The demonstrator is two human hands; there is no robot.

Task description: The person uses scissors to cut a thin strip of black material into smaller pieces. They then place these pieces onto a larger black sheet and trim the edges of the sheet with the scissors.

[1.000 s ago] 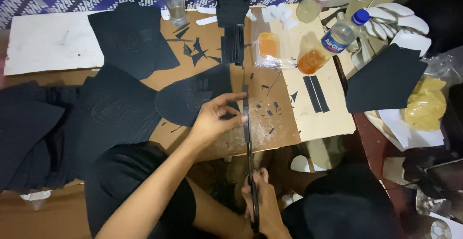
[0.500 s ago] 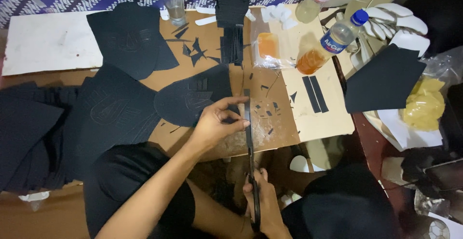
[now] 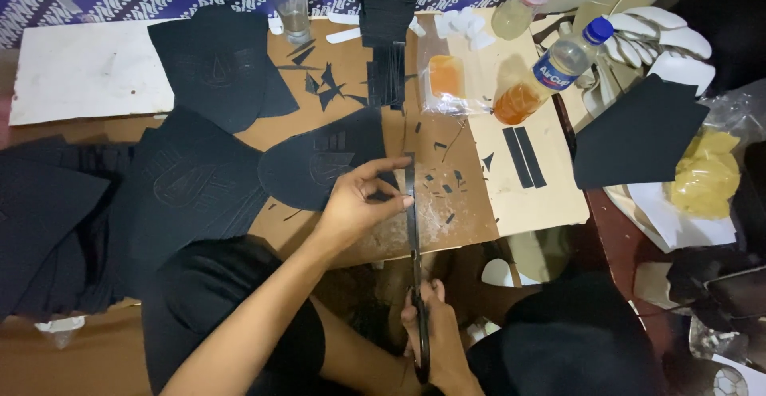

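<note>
The left hand [image 3: 355,204] pinches a small black sheet piece [image 3: 381,195] between thumb and fingers, grip narrow and closed on it, above the near edge of the brown cardboard [image 3: 447,164] on the desk [image 3: 48,356]. The right hand [image 3: 435,340] is closed around the handles of long black scissors [image 3: 412,228], blades pointing away toward the held piece. Larger black sheets [image 3: 191,180] lie toward the left edge; two plastic bottles [image 3: 550,73] stand near the far right corner. Risk: the blades run just beside the left fingertips, so a slip could nick them or cut the piece off line.
</note>
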